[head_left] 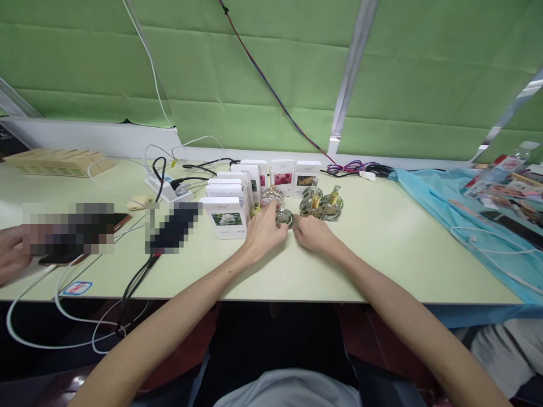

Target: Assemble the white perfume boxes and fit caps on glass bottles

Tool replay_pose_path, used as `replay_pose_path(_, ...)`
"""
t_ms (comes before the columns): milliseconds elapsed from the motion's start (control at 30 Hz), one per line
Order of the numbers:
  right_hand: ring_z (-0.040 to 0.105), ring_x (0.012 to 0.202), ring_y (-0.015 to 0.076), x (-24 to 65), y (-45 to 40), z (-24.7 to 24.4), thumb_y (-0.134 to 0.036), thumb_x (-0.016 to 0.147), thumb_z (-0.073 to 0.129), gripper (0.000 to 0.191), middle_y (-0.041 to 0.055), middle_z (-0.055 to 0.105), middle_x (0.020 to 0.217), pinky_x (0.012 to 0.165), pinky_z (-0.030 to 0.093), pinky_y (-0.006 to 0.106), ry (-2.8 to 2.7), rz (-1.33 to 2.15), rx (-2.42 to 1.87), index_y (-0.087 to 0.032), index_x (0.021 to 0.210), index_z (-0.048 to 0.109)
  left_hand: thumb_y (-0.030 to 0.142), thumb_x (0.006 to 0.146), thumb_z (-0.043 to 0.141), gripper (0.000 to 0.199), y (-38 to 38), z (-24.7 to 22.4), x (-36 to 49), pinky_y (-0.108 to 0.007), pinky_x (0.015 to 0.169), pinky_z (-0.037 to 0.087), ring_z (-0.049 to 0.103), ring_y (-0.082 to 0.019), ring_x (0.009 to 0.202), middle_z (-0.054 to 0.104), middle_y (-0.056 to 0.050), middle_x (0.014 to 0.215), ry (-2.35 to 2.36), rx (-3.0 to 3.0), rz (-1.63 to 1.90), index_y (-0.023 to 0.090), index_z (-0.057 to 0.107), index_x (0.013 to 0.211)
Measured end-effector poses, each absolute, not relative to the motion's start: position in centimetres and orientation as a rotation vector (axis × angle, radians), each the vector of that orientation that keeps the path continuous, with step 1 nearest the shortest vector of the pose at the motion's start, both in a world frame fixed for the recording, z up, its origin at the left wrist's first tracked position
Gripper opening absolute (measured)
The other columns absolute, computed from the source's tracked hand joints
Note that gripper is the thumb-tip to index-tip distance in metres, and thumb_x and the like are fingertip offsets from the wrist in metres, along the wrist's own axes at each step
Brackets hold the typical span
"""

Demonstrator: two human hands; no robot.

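Note:
My left hand (265, 230) is closed at the left side of a round clear glass perfume bottle (285, 217) standing on the table. From the other side, my right hand (314, 233) has its curled fingers against the same bottle. Another glass bottle (271, 195) with a pinkish tint stands just behind my left fingers. To the right is a cluster of round bottles (331, 206) with gold-coloured necks. White boxes with flower pictures stand upright around the bottles, among them a white-flower box (224, 219) on the left and a pink-flower box (283, 178) at the back.
On the left lie a power strip (163, 186), cables, a blurred dark device (176, 227) and a yellowish carton (59, 162). Another person's hand (12, 254) is by a phone (76, 237). A blue cloth (428, 198) with a plastic bottle (500, 169) covers the right end.

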State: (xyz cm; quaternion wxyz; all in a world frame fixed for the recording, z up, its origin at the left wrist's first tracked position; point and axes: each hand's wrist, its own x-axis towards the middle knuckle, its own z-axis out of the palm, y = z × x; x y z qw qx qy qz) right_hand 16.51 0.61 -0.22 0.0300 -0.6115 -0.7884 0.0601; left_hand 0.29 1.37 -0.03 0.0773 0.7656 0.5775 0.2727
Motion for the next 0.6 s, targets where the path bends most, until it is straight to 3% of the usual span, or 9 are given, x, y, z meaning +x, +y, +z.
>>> replay_pose_path(100, 0.072, 0.108, 0.0301, 16.68, 0.61, -0.07, -0.018, 0.101, 0.037, 0.032, 0.0184, 0.074, 0.113, 0.083, 0.052, 0.034, -2.429, 0.206, -1.858, -0.014, 0.122, 0.061, 0.018, 0.080, 0.060, 0.044, 1.29, -0.01, 0.23, -0.038, 0.071, 0.053, 0.070, -0.032, 0.087, 0.074, -0.011, 0.101, 1.741, 2.298, 0.818, 0.021, 0.057, 0.124)
replay_pose_path(333, 0.070, 0.113, 0.0313, 17.02, 0.85, -0.15, -0.016, 0.100, 0.039, 0.045, 0.0193, 0.074, 0.117, 0.085, 0.052, 0.035, -2.358, 0.132, -1.890, -0.015, 0.143, 0.053, 0.019, 0.080, 0.059, 0.043, 1.26, 0.13, 0.31, -0.039, 0.072, 0.053, 0.071, -0.033, 0.090, 0.074, -0.011, 0.101, 1.757, 2.308, 0.793, 0.021, 0.058, 0.123)
replay_pose_path(600, 0.074, 0.100, 0.0346, 17.03, 0.76, 0.15, -0.014, 0.099, 0.037, 0.036, 0.0204, 0.074, 0.104, 0.078, 0.053, 0.039, -2.406, 0.033, -1.914, -0.015, 0.120, 0.066, 0.021, 0.081, 0.056, 0.044, 1.28, 0.13, 0.39, -0.040, 0.072, 0.052, 0.070, -0.035, 0.094, 0.074, -0.013, 0.105, 1.747, 2.317, 0.781, 0.020, 0.056, 0.125)
